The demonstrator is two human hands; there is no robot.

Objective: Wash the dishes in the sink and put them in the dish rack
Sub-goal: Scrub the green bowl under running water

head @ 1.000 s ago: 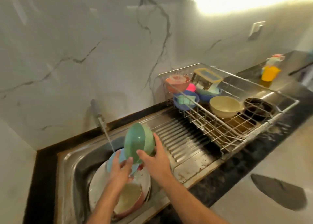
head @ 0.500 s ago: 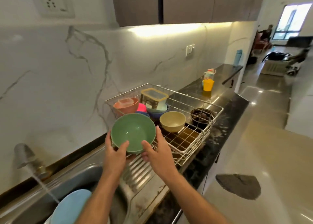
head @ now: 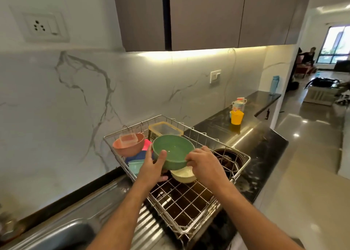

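1. Head view, the only one: the green bowl [head: 173,151] is held over the dish rack [head: 191,196], mouth up and tipped slightly toward the camera.
2. Left hand [head: 152,167] grips the bowl's near-left side, thumb over the rim, fingers under the base. Right hand [head: 205,163] pinches the near-right rim, fingers curled over the edge. Both hands hold the same bowl; neither is clearly nearer.
3. Key relation: the bowl sits directly above the cream bowl [head: 183,175], which lies in the rack's middle. Whether the 2 bowls touch cannot be told; the green one hides most of the cream one.
4. Left of the green bowl: a pink bowl [head: 128,145] carrying a small clear box [head: 128,138], with blue items beneath. Behind: a clear lidded container [head: 164,129]. Right: a dark bowl [head: 228,158] by the rack's far-right wire.
5. Open room: the rack's near half is bare grid, toward the person. Judgement: the free slot lies toward the hands, not further out.
6. Edge note: the rack's near corner overhangs the sink [head: 62,234] drainboard and the dark worktop [head: 265,155]; a set-down close to that corner looks less secure.
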